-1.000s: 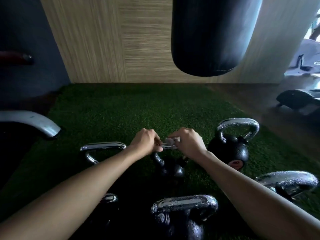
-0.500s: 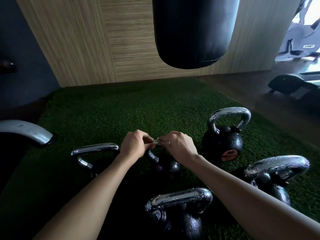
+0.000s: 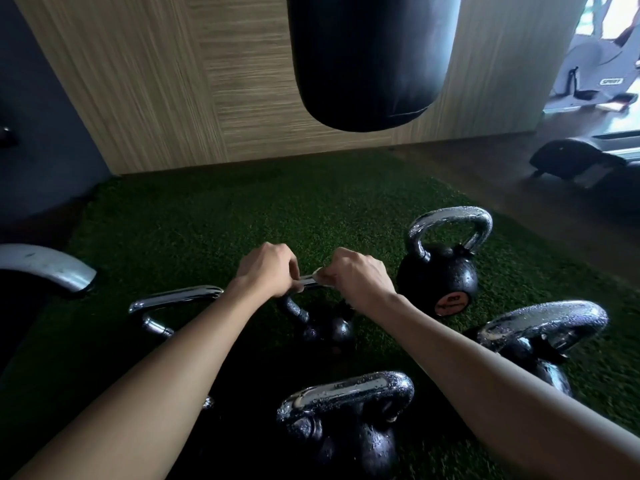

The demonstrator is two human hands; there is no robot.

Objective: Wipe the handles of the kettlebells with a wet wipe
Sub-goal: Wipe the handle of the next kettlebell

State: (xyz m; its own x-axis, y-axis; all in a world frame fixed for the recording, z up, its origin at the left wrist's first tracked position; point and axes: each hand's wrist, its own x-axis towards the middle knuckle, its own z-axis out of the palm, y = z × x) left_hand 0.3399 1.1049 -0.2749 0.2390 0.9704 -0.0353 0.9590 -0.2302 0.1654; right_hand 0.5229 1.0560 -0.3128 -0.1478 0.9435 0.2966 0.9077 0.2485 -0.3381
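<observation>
Several black kettlebells with chrome handles stand on green turf. My left hand [image 3: 268, 270] grips the left end of the handle of the small middle kettlebell [image 3: 327, 329]. My right hand [image 3: 358, 275] is curled over the same handle's right end, holding a white wet wipe [image 3: 318, 273] against it; only a corner of the wipe shows. A short strip of bare handle shows between my fists. Other kettlebells: one at the back right [image 3: 438, 277], one at the right [image 3: 536, 344], one at the front [image 3: 349, 420], and one at the left [image 3: 173, 303] partly behind my left forearm.
A black punching bag [image 3: 367, 57] hangs above the turf [image 3: 225, 216] before a wood-panelled wall. A grey curved machine part [image 3: 48, 268] juts in at the left. Exercise machines [image 3: 588, 81] stand at the far right on a dark floor.
The view has tilted and shifted slightly. Both hands stay on the middle kettlebell's handle; the right hand with the wipe has slid slightly along the handle.
</observation>
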